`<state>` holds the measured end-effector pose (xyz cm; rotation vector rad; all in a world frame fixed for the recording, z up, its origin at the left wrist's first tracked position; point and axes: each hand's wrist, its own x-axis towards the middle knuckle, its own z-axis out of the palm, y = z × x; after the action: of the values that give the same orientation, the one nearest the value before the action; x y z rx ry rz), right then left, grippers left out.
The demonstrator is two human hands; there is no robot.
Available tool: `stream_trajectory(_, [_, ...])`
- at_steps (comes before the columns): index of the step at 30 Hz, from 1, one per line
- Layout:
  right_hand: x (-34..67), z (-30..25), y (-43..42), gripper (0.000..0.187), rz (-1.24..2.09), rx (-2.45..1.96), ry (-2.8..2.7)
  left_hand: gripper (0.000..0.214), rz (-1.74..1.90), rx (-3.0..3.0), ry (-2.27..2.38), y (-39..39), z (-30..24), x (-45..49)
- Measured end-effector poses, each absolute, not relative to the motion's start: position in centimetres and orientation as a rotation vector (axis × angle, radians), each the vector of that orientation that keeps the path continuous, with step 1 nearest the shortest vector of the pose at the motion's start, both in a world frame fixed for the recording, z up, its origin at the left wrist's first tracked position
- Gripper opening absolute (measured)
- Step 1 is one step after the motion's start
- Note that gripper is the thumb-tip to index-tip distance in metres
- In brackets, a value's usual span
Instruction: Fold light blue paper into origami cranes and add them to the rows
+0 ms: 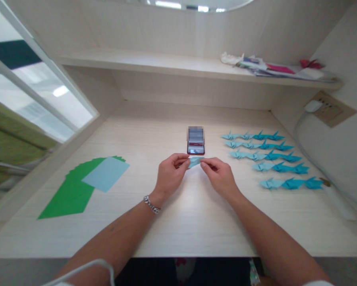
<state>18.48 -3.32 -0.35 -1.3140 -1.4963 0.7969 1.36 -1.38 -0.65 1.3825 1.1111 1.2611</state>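
A small folded piece of light blue paper is held between my two hands, just in front of a phone lying on the desk. My left hand, with a silver chain bracelet at the wrist, pinches the paper's left end. The opposite end is between the thumb and fingers of my right hand. To the right lie several rows of folded blue paper cranes, some pale and some deeper blue.
Fanned green paper sheets lie at the left under a light blue sheet. A shelf with papers crosses the back. At the right, a white cable runs from a wall socket past the cranes.
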Motion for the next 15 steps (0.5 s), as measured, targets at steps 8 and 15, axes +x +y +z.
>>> stream_trajectory(8, [18.3,-1.5,-2.4,0.034,1.242,-1.184,-1.3,0.027,1.104,1.624,1.054,-2.4,-0.3,2.1])
stream_trajectory(15, [18.4,-1.1,-2.5,0.033,1.347,-1.248,-1.197,0.026,1.179,1.725,1.274,-1.5,0.1,1.0])
